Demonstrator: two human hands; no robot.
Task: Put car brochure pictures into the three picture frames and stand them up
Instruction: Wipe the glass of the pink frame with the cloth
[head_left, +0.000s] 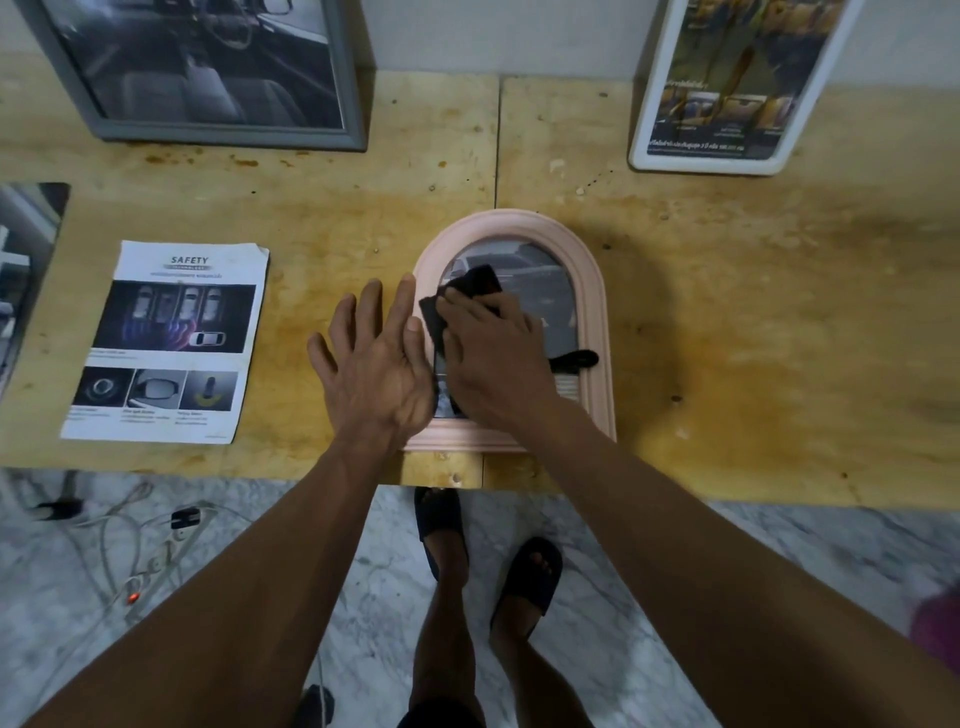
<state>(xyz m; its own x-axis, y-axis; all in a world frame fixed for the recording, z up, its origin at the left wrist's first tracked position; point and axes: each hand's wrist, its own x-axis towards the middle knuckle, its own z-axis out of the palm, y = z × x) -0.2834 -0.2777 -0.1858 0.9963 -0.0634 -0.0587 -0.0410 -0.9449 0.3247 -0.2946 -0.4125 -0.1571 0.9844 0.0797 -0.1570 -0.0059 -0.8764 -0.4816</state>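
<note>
A pink arched picture frame lies flat on the wooden table, close to its front edge, with a dark car picture showing in its opening. My left hand lies flat with straight fingers against the frame's left rim. My right hand presses a black cloth onto the picture. A grey frame holding a car-interior picture stands at the back left. A white frame holding a yellowish brochure picture stands at the back right.
A loose "SAFETY" brochure page lies on the table to the left. Another dark picture lies at the far left edge. Below the table are a marble floor, cables and my feet in sandals.
</note>
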